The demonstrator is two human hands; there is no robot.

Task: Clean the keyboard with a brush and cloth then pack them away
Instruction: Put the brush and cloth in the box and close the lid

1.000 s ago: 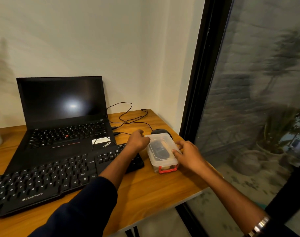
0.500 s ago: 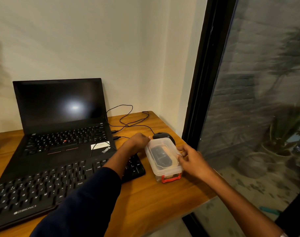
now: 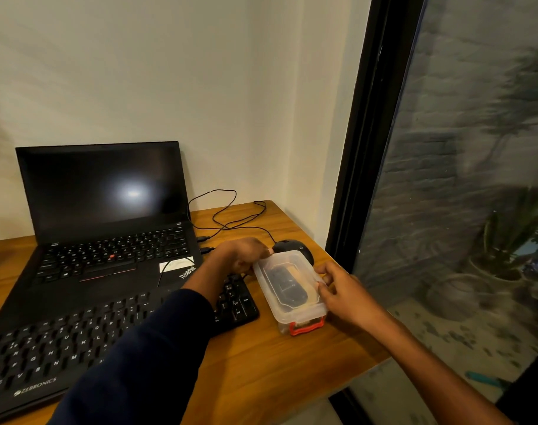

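Observation:
A small clear plastic box (image 3: 292, 297) with a lid and a red front latch sits on the wooden desk (image 3: 261, 363), to the right of the black keyboard (image 3: 77, 342). A dark object and something pale show through the lid; I cannot tell what they are. My left hand (image 3: 241, 254) grips the box's far left corner. My right hand (image 3: 343, 289) holds the box's right edge, fingers curled over the lid rim. The box looks slightly tilted, with its left side raised.
An open black laptop (image 3: 108, 216) stands behind the keyboard. A black mouse (image 3: 295, 248) lies just behind the box, its cable (image 3: 228, 219) looping across the back of the desk. The desk's right edge meets a black window frame (image 3: 353, 179).
The view has shifted a little to the right. Both hands have stayed on the box, with the right fingers now curled further over the lid's edge.

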